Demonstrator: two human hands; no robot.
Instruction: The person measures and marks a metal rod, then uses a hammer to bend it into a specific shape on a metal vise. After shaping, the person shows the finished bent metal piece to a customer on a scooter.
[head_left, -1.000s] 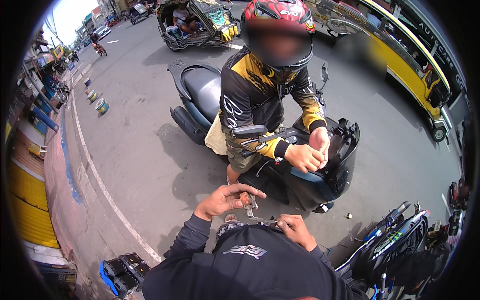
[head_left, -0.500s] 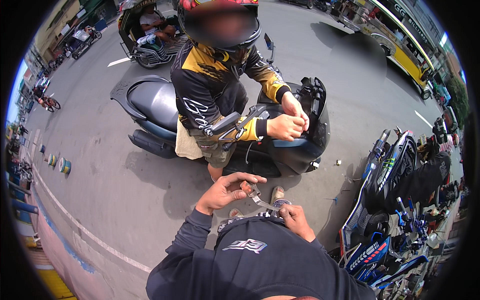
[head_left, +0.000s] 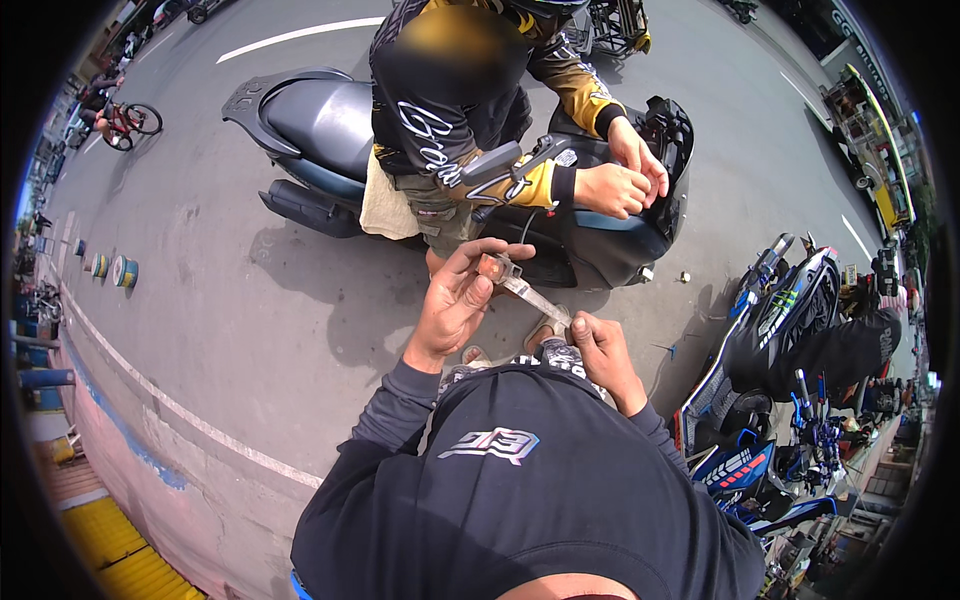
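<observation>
In front of my chest, my left hand (head_left: pixel 447 310) pinches a small clear-and-orange roll (head_left: pixel 492 267), seemingly a tape roll, between thumb and fingers. From it a narrow, translucent strip (head_left: pixel 538 302) runs down to the right. My right hand (head_left: pixel 606 358) grips the strip's far end between thumb and fingers, and the strip looks taut between both hands. Just beyond stands a dark scooter (head_left: pixel 590 245) with its front cover apparently off. Another person (head_left: pixel 455 130) in a black-and-yellow jersey straddles it, both hands (head_left: pixel 625 180) together over its front.
Several parked motorcycles (head_left: pixel 765 470) crowd my right side, where a person in dark clothes (head_left: pixel 845 355) bends over. Painted drums (head_left: pixel 124 271) line the road at left, and a red bicycle (head_left: pixel 130 125) passes. A yellow vehicle (head_left: pixel 872 165) is at the far right.
The view has tipped, so the scooter sits higher in the picture. My hands appear higher and slightly farther apart, with more strip showing. The bicycle has come nearer.
</observation>
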